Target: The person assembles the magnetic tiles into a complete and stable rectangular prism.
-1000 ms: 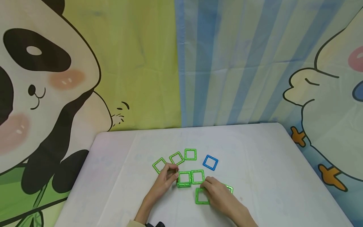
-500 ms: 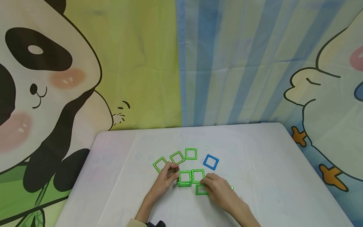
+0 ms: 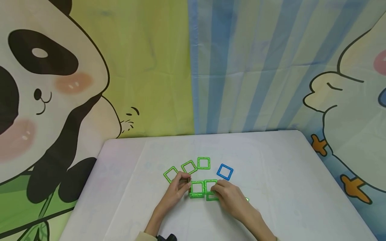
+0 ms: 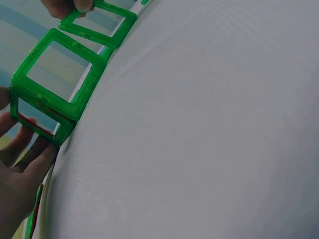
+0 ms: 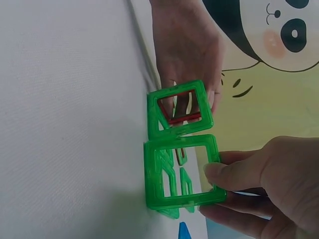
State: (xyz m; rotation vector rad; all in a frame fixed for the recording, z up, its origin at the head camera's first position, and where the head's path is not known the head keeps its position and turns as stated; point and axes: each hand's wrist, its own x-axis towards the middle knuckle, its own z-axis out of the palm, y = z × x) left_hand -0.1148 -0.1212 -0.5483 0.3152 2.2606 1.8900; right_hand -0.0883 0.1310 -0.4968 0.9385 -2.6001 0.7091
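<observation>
My left hand [image 3: 176,190] grips the left side of a small box of green square magnetic tiles [image 3: 197,194], which has a red tile [image 5: 185,119] on one side. My right hand [image 3: 233,200] pinches a loose green square magnetic tile [image 5: 154,199] between thumb and fingers. That tile stands up on edge beside the box in the right wrist view. Behind it is another green tile [image 3: 210,181] adjoining the box, partly covered by my right hand. Whether the held tile touches the box, I cannot tell.
Several green square tiles [image 3: 203,163] lie in a loose arc behind the box, with a blue square tile [image 3: 224,171] to their right. A green tile edge [image 3: 247,199] peeks out behind my right hand. The white table [image 3: 289,201] ends at a cartoon-printed curtain [image 3: 156,83].
My right hand has moved the green tile away from me and slightly left, up to the box's right side, and tipped it upright. My left hand keeps its grip in place.
</observation>
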